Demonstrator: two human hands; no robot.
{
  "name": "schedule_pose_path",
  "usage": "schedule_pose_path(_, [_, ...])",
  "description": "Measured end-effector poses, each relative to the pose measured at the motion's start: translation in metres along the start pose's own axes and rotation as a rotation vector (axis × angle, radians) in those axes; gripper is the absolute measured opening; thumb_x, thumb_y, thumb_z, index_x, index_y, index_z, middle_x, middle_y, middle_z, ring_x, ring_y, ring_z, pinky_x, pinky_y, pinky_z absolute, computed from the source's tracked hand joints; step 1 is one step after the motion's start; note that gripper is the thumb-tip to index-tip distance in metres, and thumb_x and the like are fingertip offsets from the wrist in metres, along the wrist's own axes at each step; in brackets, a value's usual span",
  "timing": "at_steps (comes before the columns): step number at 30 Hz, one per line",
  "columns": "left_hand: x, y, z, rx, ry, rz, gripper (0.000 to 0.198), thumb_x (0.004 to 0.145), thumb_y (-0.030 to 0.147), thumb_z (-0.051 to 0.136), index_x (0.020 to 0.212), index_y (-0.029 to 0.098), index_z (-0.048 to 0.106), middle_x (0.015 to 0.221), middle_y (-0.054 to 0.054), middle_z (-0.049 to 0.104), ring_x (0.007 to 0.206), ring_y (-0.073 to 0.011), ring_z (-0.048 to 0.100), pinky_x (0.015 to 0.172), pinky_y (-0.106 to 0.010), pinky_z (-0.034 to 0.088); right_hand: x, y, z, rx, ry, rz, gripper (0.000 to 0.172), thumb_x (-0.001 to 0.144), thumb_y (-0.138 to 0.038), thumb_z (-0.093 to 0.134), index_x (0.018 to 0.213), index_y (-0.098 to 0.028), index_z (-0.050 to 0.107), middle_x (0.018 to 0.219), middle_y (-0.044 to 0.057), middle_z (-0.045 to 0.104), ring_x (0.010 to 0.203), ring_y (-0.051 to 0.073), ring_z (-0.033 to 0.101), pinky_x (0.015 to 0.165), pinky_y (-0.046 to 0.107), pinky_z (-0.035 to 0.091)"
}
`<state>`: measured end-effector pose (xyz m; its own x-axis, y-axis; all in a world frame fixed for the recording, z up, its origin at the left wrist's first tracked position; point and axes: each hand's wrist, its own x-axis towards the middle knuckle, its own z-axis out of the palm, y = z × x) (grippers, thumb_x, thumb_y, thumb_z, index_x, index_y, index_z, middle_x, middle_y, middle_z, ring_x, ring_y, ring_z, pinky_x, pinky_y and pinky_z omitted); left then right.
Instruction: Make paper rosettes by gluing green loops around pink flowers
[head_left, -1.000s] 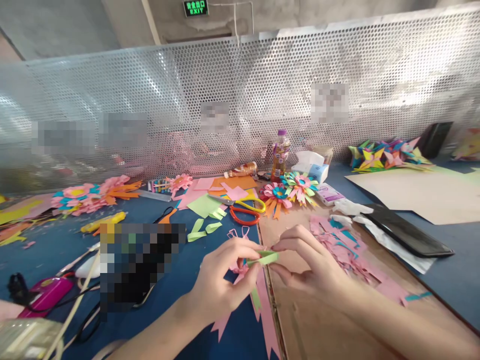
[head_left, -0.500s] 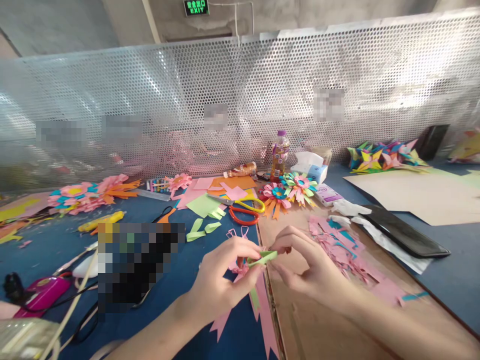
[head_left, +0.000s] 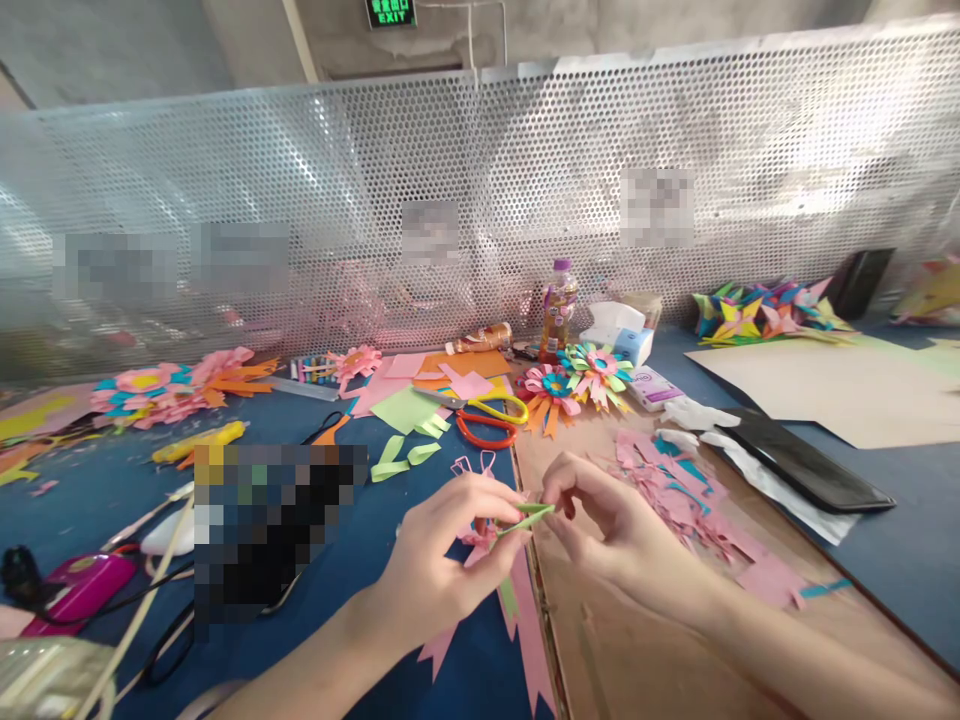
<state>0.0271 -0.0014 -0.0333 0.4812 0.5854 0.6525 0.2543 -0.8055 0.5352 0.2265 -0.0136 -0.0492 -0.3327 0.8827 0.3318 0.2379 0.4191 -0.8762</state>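
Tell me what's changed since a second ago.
The right hand has brought its thumb up toward its fingers, by the right end of the green paper strip; whether they grip it is unclear. The left hand still pinches the strip. The scissors and paper flowers stayed put.

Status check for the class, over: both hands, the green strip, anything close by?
Left hand pinching green paper strip; right hand at its right end, grip unclear. Pink streamers nearby; scissors just beyond, apart from hands.
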Motion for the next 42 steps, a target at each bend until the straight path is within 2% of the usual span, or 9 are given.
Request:
schedule_pose_path(10, [0.0006, 0.0007, 0.0006, 0.014, 0.015, 0.052, 0.014, 0.077, 0.004, 0.062, 0.085, 0.016, 0.060, 0.092, -0.006, 0.068, 0.086, -0.0134, 0.065, 0.074, -0.023, 0.053, -0.0016, 0.0001, -0.0005, 0.009, -0.018, 0.009, 0.006, 0.086, -0.017, 0.052, 0.085, -0.023, 0.049, 0.083, -0.003, 0.048, 0.075, 0.011, 0.044, 0.069, 0.024, 0.037])
schedule_pose_path(17, [0.0015, 0.0009, 0.0013, 0.016, 0.028, 0.074, 0.014, 0.077, 0.004, 0.062, 0.085, 0.015, 0.060, 0.092, -0.006, 0.068, 0.087, -0.0140, 0.065, 0.080, -0.026, 0.052, -0.0023, -0.0002, -0.0010, 0.008, -0.014, 0.011, 0.007, 0.086, -0.016, 0.051, 0.085, -0.023, 0.048, 0.082, -0.003, 0.047, 0.074, 0.012, 0.043, 0.068, 0.025, 0.037])
schedule_pose_path(42, [0.0009, 0.0014, 0.0006, 0.020, 0.040, 0.081, 0.015, 0.076, 0.003, 0.062, 0.084, 0.015, 0.060, 0.087, -0.006, 0.067, 0.084, -0.0144, 0.065, 0.071, -0.024, 0.053, -0.0024, -0.0025, -0.0016, -0.004, -0.006, -0.002, 0.014, 0.081, -0.011, 0.050, 0.084, -0.023, 0.046, 0.082, -0.003, 0.046, 0.075, 0.012, 0.042, 0.068, 0.025, 0.035])
